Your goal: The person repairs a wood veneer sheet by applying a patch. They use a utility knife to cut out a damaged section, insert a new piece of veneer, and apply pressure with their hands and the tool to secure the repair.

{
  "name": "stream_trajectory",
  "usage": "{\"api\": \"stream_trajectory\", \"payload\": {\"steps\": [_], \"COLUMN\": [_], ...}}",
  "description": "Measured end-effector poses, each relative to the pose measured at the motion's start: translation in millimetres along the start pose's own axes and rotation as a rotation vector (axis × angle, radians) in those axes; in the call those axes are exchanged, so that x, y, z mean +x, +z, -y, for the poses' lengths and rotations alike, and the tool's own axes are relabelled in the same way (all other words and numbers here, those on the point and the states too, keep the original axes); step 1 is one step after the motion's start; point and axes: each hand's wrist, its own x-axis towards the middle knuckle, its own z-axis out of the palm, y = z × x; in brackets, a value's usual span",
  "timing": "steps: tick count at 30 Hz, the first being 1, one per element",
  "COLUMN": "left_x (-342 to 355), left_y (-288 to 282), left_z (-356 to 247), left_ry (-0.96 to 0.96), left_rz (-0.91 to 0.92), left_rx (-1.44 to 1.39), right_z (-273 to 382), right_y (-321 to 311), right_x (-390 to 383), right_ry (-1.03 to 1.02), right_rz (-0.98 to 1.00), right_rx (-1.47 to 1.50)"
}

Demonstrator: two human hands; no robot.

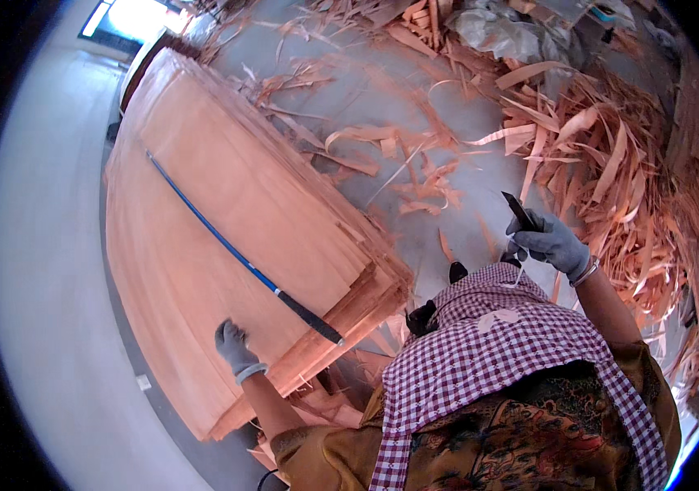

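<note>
A large stack of thin reddish wood sheets (169,245) lies at the left with ragged near edges. On it rests a long blue rod (202,237) with a black grip. My left hand (235,344), in a grey glove, is on the top sheet left of the grip, fingers slightly bent and holding nothing visible. My right hand (554,245), also gloved, is raised beside the stack, closed round a black knife (519,211) pointing up. A thin white strand dangles below it. My checked apron (496,352) fills the lower middle.
Pale floor (480,172) carries scattered veneer strips. A dense heap of shavings (619,221) lies at the right, with crumpled translucent plastic (496,33) at the top. A pale wall (47,245) runs along the left, and a bright window (124,20) shows at top left.
</note>
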Motion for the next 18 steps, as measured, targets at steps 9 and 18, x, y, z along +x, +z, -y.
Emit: {"api": "stream_trajectory", "payload": {"steps": [9,18], "left_x": [-137,-160], "left_y": [107,219], "left_z": [1,-131], "left_ry": [-0.425,-0.321], "left_rz": [0.281,0.123], "left_rx": [0.103,-0.509], "right_z": [61,96], "right_y": [-92,-181], "right_x": [75,133], "right_ry": [0.064,0.116], "right_rz": [0.059,0.226], "right_rx": [-0.026,0.023]}}
